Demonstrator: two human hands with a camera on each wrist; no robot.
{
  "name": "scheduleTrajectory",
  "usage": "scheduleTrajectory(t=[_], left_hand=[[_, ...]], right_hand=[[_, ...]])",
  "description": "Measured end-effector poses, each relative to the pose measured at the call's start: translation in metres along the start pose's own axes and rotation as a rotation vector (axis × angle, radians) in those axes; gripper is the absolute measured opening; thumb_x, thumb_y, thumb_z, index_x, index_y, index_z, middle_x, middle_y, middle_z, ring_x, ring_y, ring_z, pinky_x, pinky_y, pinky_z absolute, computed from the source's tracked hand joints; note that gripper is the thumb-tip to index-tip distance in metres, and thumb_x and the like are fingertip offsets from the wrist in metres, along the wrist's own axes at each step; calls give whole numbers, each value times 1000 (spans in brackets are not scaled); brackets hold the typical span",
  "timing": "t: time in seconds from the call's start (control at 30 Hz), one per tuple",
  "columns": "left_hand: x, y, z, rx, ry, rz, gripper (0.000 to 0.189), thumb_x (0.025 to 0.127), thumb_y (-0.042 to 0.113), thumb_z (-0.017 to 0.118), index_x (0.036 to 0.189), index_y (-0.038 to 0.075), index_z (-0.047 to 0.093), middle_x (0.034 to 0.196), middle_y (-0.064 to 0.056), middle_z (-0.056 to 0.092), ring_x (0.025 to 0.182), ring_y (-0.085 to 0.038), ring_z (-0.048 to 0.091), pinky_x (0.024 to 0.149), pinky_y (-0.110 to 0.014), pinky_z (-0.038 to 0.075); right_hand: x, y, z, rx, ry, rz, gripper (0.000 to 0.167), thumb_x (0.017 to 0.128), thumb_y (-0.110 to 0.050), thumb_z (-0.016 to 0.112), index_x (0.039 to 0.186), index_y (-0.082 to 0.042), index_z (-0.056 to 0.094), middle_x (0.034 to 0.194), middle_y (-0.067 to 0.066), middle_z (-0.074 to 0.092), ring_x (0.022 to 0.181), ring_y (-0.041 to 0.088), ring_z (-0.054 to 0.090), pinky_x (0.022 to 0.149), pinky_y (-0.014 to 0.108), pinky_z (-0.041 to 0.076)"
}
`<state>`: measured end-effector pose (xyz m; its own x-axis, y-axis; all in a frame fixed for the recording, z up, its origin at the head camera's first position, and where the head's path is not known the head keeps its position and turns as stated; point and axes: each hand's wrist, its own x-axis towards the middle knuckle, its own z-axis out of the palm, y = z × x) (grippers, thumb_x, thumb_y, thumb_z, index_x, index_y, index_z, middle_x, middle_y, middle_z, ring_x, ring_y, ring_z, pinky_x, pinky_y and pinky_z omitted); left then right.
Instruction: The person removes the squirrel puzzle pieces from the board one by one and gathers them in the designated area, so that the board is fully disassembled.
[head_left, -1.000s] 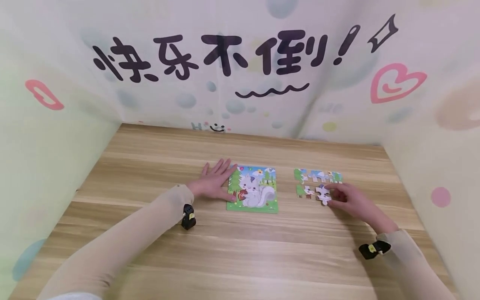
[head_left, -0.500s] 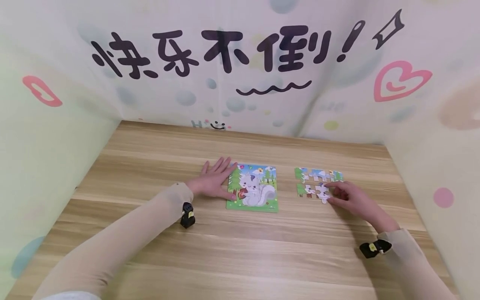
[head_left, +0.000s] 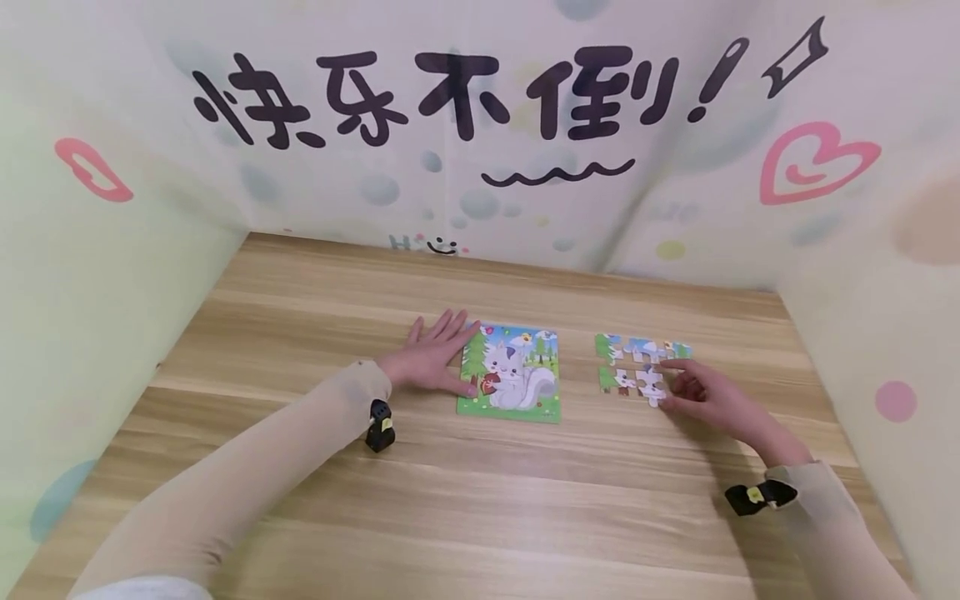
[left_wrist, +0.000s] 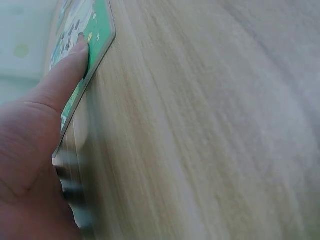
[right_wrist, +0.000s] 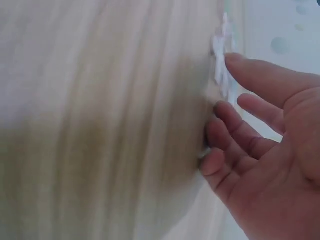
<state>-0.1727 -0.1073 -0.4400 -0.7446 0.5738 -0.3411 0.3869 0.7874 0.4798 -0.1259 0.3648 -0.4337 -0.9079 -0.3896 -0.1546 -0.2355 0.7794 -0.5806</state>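
Board [head_left: 516, 382], one (left hand [head_left: 429, 362] touching), two puzzle rows [head_left: 611, 381] by right hand [head_left: 708, 403]

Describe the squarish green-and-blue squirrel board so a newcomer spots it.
On the wood-grain table, find the spread left hand resting on the squirrel board. Unlike the small colourful jigsaw pieces to its right, this board shows one whole squirrel.

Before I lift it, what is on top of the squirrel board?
Part of the left hand rests on the left side of the squirrel board; the print it covers cannot be seen.
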Motion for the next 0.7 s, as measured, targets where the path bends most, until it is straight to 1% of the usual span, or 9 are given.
scheduleTrajectory(t=[0.1, 0.2, 0.27, 0.37, 0.5, 0.6, 0.7], left_hand=[[0, 0, 0, 3, 7, 0, 117, 87, 65, 74, 169, 17, 5, 174, -12, -11, 160, -34, -15, 122, -66, -14], [-1, 1, 0, 2, 14, 2, 117, 87, 65, 74, 169, 18, 6, 174, -12, -10, 160, -33, -14, 122, -65, -14], [-1, 1, 1, 0, 20, 6, 117, 87, 64, 75, 169, 18, 6, 174, -13, -9, 160, -33, -13, 122, -65, -14], [-2, 0, 2, -6, 26, 6, 116, 87, 63, 75, 169, 18, 7, 175, -13, -9, 160, -33, -13, 122, -65, -14], [-1, -1, 2, 1, 25, 0, 116, 87, 64, 75, 169, 18, 6, 175, -11, -10, 160, -32, -14, 122, -64, -15], [-1, -1, 2, 6, 21, 3, 117, 87, 65, 74, 169, 19, 6, 174, -12, -11, 160, -32, -15, 122, -64, -15], [-1, 0, 2, -3, 18, 3, 117, 87, 65, 75, 169, 18, 6, 174, -12, -11, 160, -32, -15, 122, -64, -15]], right_hand=[[1, -3, -2, -15, -17, 20, 59, 96, -15, 77, 144, 5, 51, 103, 10, 66, 89, 19, 60, 74, 28, 52], [2, -8, -4, -47, 6, 15, 56, 95, -11, 77, 142, 7, 52, 99, 9, 66, 87, 19, 61, 72, 29, 53], [4, -14, -4, -73, 36, -6, 52, 95, -9, 76, 139, 7, 54, 96, 8, 66, 84, 18, 61, 69, 29, 52], [7, -28, -4, -106, 59, -35, 47, 97, -10, 75, 137, 5, 56, 97, 7, 67, 82, 16, 61, 66, 29, 52], [18, -51, 3, -112, 16, -81, 45, 99, -16, 73, 138, 1, 57, 102, 7, 66, 84, 15, 61, 69, 31, 53], [28, -63, 13, -88, -21, -119, 43, 99, -15, 73, 136, 1, 59, 105, 7, 65, 86, 15, 59, 72, 32, 53], [38, -73, 23, -100, -34, -158, 40, 98, -14, 74, 134, 0, 62, 105, 7, 65, 87, 15, 59, 74, 33, 53]])
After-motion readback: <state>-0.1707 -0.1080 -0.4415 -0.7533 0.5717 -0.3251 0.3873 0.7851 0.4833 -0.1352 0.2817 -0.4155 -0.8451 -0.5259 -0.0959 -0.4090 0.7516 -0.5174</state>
